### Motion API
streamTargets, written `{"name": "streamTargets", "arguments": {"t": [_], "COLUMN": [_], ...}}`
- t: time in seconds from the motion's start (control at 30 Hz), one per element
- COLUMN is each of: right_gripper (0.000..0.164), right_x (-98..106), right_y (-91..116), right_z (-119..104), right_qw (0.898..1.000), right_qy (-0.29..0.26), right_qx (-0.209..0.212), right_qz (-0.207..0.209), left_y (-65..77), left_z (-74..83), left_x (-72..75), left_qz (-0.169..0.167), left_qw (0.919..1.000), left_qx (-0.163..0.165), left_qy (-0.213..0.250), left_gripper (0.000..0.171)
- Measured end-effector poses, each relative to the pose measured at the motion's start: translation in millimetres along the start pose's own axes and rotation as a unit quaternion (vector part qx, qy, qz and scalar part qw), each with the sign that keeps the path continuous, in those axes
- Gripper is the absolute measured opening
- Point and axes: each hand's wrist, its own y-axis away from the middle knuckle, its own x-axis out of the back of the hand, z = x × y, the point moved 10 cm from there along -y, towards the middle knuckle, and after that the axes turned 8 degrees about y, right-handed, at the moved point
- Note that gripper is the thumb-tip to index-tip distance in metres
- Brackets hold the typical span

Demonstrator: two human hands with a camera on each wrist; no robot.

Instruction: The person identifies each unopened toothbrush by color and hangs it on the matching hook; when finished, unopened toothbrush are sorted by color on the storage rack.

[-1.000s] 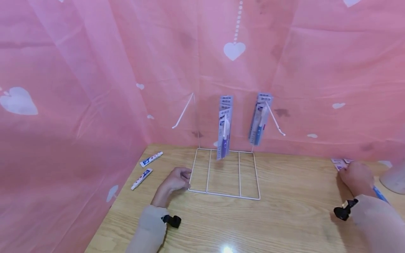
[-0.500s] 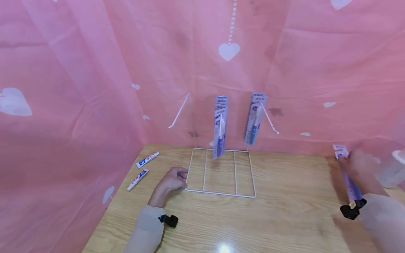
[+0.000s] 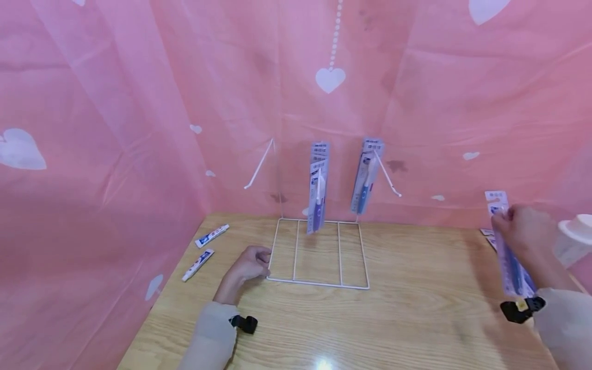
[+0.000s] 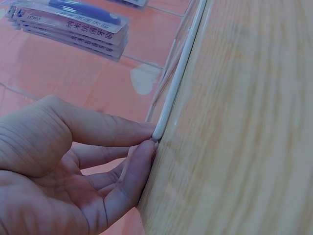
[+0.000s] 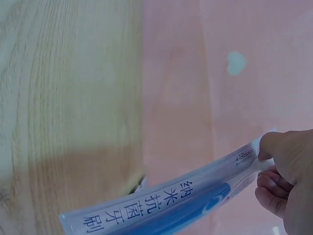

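Note:
At its near left corner, a white wire display rack is pinched by my left hand. The left wrist view shows thumb and finger meeting at the rack's wire. Over at the right, my right hand holds a packaged toothbrush by its upper part, raised above the table. Its handle shows blue through the clear pack in the right wrist view. Purple toothbrush packs hang on the rack's middle hook, and blue toothbrush packs on its right hook. Nothing hangs from the left hook.
Two toothpaste tubes lie on the wooden table left of the rack. More packs lie at the back right, beside a white container. A pink curtain with hearts closes off the back and left.
My right hand has picked up a toothbrush pack from the right of the table and lifted it. My left hand stays on the rack's corner. The head view has shifted slightly.

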Motion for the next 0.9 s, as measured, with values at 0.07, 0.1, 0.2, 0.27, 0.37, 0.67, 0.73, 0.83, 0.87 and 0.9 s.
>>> {"name": "streamTargets", "arguments": {"t": [0.07,0.1,0.2,0.27,0.37,0.67,0.73,0.83,0.87,0.9], "right_gripper": [0.033,0.033,0.034,0.034,0.034,0.031,0.030,0.027,0.026,0.026], "right_x": [5.0,7.5,16.7,23.7,36.3,85.9,96.5,112.1,117.2,121.8], "right_y": [3.7,5.8,13.1,18.6,26.9,58.1,66.9,80.2,84.3,88.4], "right_z": [-7.9,-12.3,-27.7,-39.3,-59.1,-118.9,-130.1,-145.8,-150.2,-154.5], "right_qw": [1.000,1.000,1.000,1.000,0.999,0.980,0.971,0.954,0.948,0.943], "right_qy": [-0.008,-0.010,-0.013,-0.017,-0.030,-0.063,-0.073,-0.079,-0.083,-0.088], "right_qx": [0.003,0.003,0.010,0.015,0.028,0.111,0.129,0.157,0.163,0.170], "right_qz": [0.000,-0.002,0.000,0.004,0.023,0.155,0.188,0.243,0.258,0.272], "left_y": [-0.1,-0.1,0.6,1.0,1.9,2.1,1.7,1.9,2.1,2.3], "left_z": [0.1,-0.1,0.5,1.3,2.3,3.3,2.8,2.9,3.1,3.4], "left_x": [0.0,0.0,0.1,0.0,-0.2,-0.2,-0.5,-0.4,-0.5,-0.4], "left_qz": [0.001,0.002,0.003,0.003,0.004,0.003,0.002,0.003,0.003,0.003], "left_qw": [1.0000,1.0000,1.0000,1.0000,0.9999,0.9999,0.9999,0.9999,0.9999,0.9999], "left_qx": [0.000,0.002,0.005,0.006,0.005,-0.009,-0.009,-0.010,-0.010,-0.011], "left_qy": [-0.001,0.001,0.003,0.006,0.011,0.011,0.009,0.008,0.007,0.006], "left_gripper": [0.063,0.063,0.062,0.063,0.062,0.063,0.063,0.063,0.063,0.063]}}
